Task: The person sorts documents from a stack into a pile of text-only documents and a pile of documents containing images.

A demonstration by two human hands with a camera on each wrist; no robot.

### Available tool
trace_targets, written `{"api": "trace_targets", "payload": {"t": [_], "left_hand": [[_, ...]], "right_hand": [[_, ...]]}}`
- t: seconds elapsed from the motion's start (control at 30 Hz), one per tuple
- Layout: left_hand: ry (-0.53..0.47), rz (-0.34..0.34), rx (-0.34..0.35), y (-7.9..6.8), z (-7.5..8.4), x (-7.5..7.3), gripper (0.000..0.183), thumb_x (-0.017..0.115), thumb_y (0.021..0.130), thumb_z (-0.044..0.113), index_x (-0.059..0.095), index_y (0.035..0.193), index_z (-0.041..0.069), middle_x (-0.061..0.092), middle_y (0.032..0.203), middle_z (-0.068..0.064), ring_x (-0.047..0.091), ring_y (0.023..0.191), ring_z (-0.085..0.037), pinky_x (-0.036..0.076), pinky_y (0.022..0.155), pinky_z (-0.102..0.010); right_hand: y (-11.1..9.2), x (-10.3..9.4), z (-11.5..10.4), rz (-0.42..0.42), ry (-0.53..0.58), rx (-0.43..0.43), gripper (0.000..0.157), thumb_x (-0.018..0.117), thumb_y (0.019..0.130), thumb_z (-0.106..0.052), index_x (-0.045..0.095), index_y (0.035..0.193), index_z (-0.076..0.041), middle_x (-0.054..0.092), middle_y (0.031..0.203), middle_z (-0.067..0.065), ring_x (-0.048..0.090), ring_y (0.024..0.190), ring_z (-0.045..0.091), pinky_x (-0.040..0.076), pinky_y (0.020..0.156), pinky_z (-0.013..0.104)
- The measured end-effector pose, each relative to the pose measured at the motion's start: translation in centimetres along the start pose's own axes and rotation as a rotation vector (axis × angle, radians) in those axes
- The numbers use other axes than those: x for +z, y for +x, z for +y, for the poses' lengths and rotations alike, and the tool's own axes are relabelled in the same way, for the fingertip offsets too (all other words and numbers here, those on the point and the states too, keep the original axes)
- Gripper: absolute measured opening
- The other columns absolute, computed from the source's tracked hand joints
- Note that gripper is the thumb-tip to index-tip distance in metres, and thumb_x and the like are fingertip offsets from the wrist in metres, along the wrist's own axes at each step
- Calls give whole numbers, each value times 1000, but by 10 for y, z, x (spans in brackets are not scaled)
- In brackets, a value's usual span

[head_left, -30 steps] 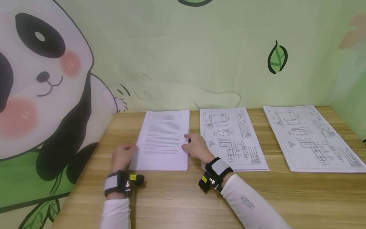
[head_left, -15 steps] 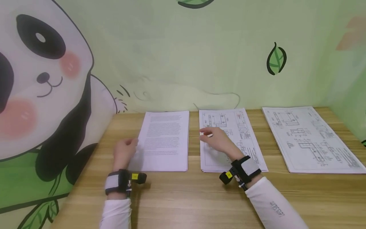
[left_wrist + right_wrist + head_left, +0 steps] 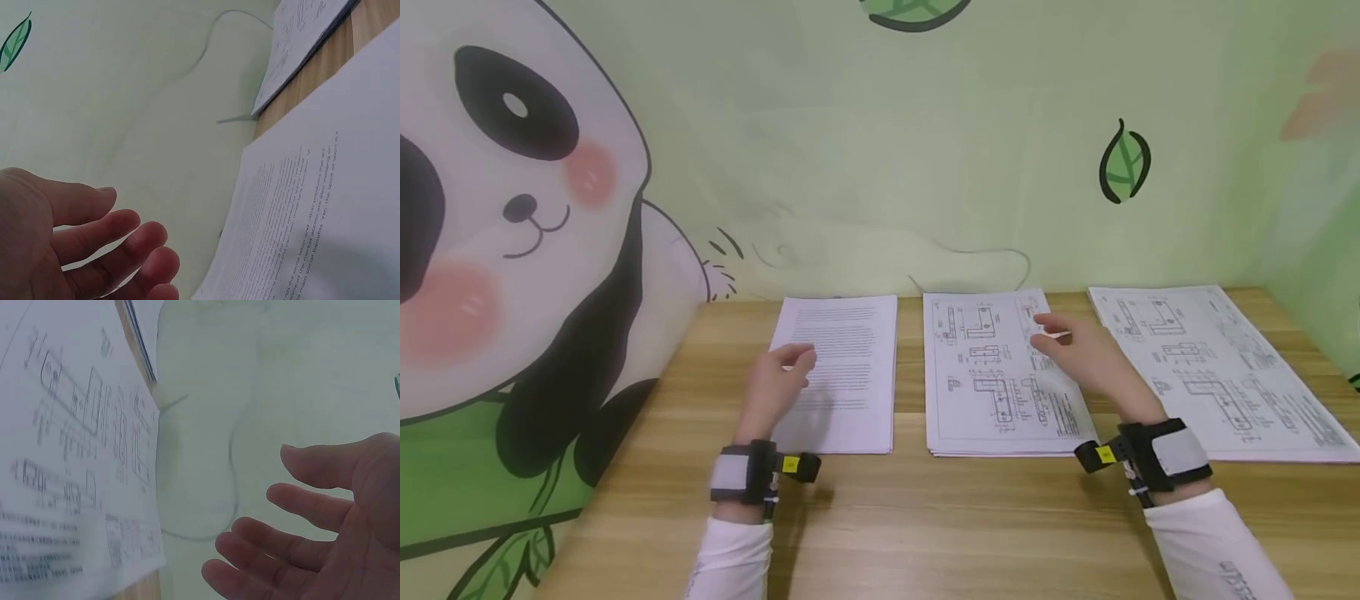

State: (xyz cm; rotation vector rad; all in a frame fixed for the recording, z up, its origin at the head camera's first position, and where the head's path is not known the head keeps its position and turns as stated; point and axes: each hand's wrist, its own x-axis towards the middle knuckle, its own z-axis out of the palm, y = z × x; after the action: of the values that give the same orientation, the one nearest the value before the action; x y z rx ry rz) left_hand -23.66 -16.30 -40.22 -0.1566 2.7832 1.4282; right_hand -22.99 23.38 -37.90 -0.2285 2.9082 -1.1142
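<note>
My left hand (image 3: 777, 390) hovers over the left part of a stack of text-printed paper (image 3: 850, 367), fingers loosely bent and holding nothing. In the left wrist view its fingers (image 3: 147, 244) are apart from the printed page (image 3: 325, 187). My right hand (image 3: 1090, 358) is above the right edge of the middle stack of technical drawings (image 3: 955, 417), overlapping it in the head view. The right wrist view has its fingers (image 3: 269, 544) relaxed and spread, with nothing between them, beside the drawing sheet (image 3: 75, 444).
A further stack of technical drawings (image 3: 1225, 375) lies at the right of the wooden table (image 3: 955, 517). Behind the table stands a green wall (image 3: 880, 167) with a painted panda (image 3: 550, 275) and leaves.
My right hand has left the right edge of the text stack and moved right, past the middle stack. The left hand has lifted from the text stack's left edge and shifted right over it.
</note>
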Motion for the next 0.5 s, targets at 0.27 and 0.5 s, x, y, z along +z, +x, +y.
{"api": "trace_targets", "payload": {"t": [0.27, 0.5], "left_hand": [[30, -3, 67, -1, 18, 13, 37, 53, 92, 37, 61, 123, 18, 65, 110, -7, 65, 87, -23, 52, 71, -34], [11, -53, 145, -3, 34, 43, 33, 53, 92, 33, 64, 119, 15, 67, 102, -8, 65, 81, -28, 48, 59, -27]], "right_hand": [[-20, -37, 36, 88, -101, 56, 64, 43, 95, -44, 40, 138, 3, 45, 133, 35, 47, 115, 50, 44, 82, 60], [-25, -58, 72, 102, -121, 138, 67, 40, 95, -46, 35, 140, 4, 42, 131, 40, 42, 115, 55, 45, 79, 62]]}}
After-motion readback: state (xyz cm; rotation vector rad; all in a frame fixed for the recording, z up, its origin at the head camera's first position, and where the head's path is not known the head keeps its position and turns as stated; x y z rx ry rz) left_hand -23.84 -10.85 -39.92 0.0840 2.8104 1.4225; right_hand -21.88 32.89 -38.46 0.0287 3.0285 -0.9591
